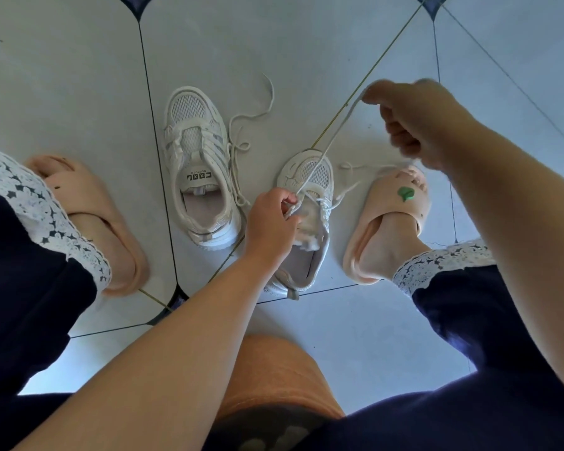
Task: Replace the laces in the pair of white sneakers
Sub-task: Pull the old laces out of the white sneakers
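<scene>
Two white mesh sneakers lie on the tiled floor between my feet. The left sneaker (200,164) stands alone, with a loose white lace (241,125) trailing from its right side. My left hand (272,222) rests on the right sneaker (310,229) and pinches its lace at the eyelets. That lace (331,141) runs taut up to my right hand (414,122), which grips its end, raised above the shoe. Another lace end lies across the floor toward my right foot.
My feet are in peach slippers, the left slipper (92,216) and the right slipper (391,219) flanking the shoes. Dark trouser legs with white lace hems frame both sides. An orange seat (274,372) sits below me. The floor tiles (306,43) are pale.
</scene>
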`<state>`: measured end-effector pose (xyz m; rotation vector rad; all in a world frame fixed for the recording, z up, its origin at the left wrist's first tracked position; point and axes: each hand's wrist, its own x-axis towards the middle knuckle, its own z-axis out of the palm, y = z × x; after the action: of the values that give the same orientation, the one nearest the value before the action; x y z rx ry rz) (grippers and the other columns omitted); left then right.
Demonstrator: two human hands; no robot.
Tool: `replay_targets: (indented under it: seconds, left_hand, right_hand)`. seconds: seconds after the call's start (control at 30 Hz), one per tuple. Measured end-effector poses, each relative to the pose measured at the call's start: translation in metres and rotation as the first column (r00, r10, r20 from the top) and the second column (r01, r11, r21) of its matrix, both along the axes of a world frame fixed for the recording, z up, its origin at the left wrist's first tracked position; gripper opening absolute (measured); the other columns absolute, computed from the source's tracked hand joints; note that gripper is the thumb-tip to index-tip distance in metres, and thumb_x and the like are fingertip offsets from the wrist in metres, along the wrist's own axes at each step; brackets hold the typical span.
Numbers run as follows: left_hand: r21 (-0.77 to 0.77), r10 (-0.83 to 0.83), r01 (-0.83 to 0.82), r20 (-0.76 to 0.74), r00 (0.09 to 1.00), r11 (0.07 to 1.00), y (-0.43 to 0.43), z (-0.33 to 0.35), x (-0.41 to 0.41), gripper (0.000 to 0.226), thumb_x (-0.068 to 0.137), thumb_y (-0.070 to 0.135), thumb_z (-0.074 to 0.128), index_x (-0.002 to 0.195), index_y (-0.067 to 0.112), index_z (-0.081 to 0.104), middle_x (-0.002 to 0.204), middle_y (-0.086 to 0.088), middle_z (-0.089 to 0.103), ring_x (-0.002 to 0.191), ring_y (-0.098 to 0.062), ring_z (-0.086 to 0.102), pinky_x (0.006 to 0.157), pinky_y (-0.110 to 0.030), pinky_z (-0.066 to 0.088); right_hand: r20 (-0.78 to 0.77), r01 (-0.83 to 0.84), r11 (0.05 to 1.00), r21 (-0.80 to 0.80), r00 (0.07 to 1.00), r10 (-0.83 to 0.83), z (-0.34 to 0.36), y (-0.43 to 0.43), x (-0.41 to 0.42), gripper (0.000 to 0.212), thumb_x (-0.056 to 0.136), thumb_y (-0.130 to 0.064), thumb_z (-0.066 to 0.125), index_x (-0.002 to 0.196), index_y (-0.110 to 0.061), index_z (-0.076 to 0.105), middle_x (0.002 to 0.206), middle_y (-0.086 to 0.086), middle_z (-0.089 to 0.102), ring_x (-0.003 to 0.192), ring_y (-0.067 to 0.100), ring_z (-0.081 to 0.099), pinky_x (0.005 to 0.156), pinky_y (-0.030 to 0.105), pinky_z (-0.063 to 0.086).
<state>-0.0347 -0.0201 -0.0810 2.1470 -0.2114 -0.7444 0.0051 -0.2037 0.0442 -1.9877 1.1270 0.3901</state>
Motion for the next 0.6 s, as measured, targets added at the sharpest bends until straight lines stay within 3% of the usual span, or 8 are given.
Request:
replay_targets:
  seconds: [0.07, 0.13, 0.23, 0.3, 0.37, 0.43, 0.5, 0.6]
  left_hand:
    - [0.010, 0.006, -0.006, 0.000, 1.000, 1.000, 0.001, 0.001, 0.000, 0.023, 0.080, 0.007, 0.064, 0.101, 0.012, 0.057, 0.093, 0.002, 0.048, 0.076, -0.006, 0.042, 0.065, 0.002, 0.028]
    - [0.015, 0.011, -0.011, -0.003, 1.000, 1.000, 0.002, 0.001, -0.001, 0.023, 0.080, 0.008, 0.063, 0.102, 0.012, 0.057, 0.094, 0.002, 0.048, 0.078, -0.008, 0.044, 0.067, -0.005, 0.029]
    - [0.014, 0.006, -0.006, -0.009, 1.000, 1.000, 0.002, 0.002, -0.002, 0.023, 0.080, 0.010, 0.063, 0.102, 0.012, 0.057, 0.094, 0.001, 0.048, 0.079, -0.010, 0.044, 0.067, -0.009, 0.027]
    - [0.009, 0.007, -0.007, 0.002, 1.000, 1.000, 0.002, 0.001, -0.002, 0.021, 0.080, 0.011, 0.063, 0.100, 0.012, 0.057, 0.092, 0.002, 0.049, 0.076, -0.008, 0.044, 0.066, -0.009, 0.028]
    - [-0.005, 0.032, -0.032, 0.010, 0.999, 0.999, 0.002, 0.000, -0.001, 0.018, 0.080, 0.012, 0.064, 0.098, 0.012, 0.058, 0.088, 0.003, 0.048, 0.070, -0.004, 0.043, 0.066, -0.005, 0.029]
    - [0.006, 0.053, -0.053, 0.026, 0.998, 0.999, 0.001, -0.001, -0.003, 0.017, 0.081, 0.014, 0.065, 0.096, 0.015, 0.059, 0.086, 0.005, 0.047, 0.069, -0.003, 0.043, 0.065, -0.007, 0.029]
    - [0.035, 0.058, -0.059, 0.048, 0.997, 0.998, 0.000, -0.002, -0.004, 0.016, 0.081, 0.016, 0.064, 0.096, 0.017, 0.059, 0.089, 0.006, 0.047, 0.073, -0.006, 0.044, 0.065, -0.011, 0.028]
    - [0.065, 0.033, -0.039, 0.092, 0.995, 0.997, -0.003, -0.003, -0.003, 0.014, 0.083, 0.014, 0.062, 0.096, 0.017, 0.062, 0.091, 0.005, 0.049, 0.077, -0.008, 0.044, 0.066, -0.012, 0.026]
  right_hand:
    - [-0.060, -0.285, 0.872, -0.397, 0.957, 0.285, 0.006, -0.004, 0.006, 0.036, 0.077, -0.032, 0.054, 0.051, -0.012, 0.039, 0.048, 0.005, 0.030, 0.044, 0.018, 0.026, 0.049, 0.024, 0.024]
    - [-0.040, -0.376, 0.785, -0.493, 0.911, 0.411, 0.007, -0.007, 0.010, 0.033, 0.077, -0.031, 0.055, 0.058, -0.004, 0.050, 0.053, 0.007, 0.029, 0.048, 0.018, 0.025, 0.050, 0.024, 0.022]
    - [0.050, -0.437, 0.839, -0.325, 0.878, 0.476, 0.001, -0.005, 0.009, 0.030, 0.078, -0.034, 0.063, 0.084, -0.004, 0.062, 0.064, 0.001, 0.046, 0.060, 0.013, 0.042, 0.057, 0.025, 0.032]
    - [0.212, -0.335, 0.920, -0.205, 0.902, 0.376, -0.008, 0.003, 0.004, 0.038, 0.076, -0.033, 0.069, 0.110, -0.020, 0.058, 0.098, -0.008, 0.055, 0.090, 0.007, 0.050, 0.078, 0.022, 0.040]
    - [0.285, -0.220, 0.941, -0.257, 0.913, 0.292, -0.027, 0.009, -0.004, 0.045, 0.077, -0.024, 0.069, 0.119, -0.020, 0.053, 0.115, -0.004, 0.053, 0.105, 0.009, 0.048, 0.088, 0.020, 0.037]
    - [0.107, -0.285, 0.902, -0.324, 0.937, 0.334, -0.049, 0.016, -0.015, 0.028, 0.082, -0.016, 0.062, 0.109, -0.013, 0.062, 0.113, 0.003, 0.062, 0.104, 0.016, 0.055, 0.089, 0.022, 0.038]
    - [-0.113, -0.482, 0.853, -0.199, 0.876, 0.469, -0.069, 0.029, -0.031, 0.019, 0.088, -0.016, 0.057, 0.103, -0.013, 0.068, 0.111, 0.004, 0.066, 0.105, 0.019, 0.059, 0.094, 0.027, 0.040]
    - [-0.141, -0.586, 0.803, -0.114, 0.809, 0.570, -0.088, 0.050, -0.047, 0.016, 0.089, -0.019, 0.057, 0.100, -0.014, 0.067, 0.109, 0.004, 0.066, 0.101, 0.016, 0.060, 0.091, 0.028, 0.044]
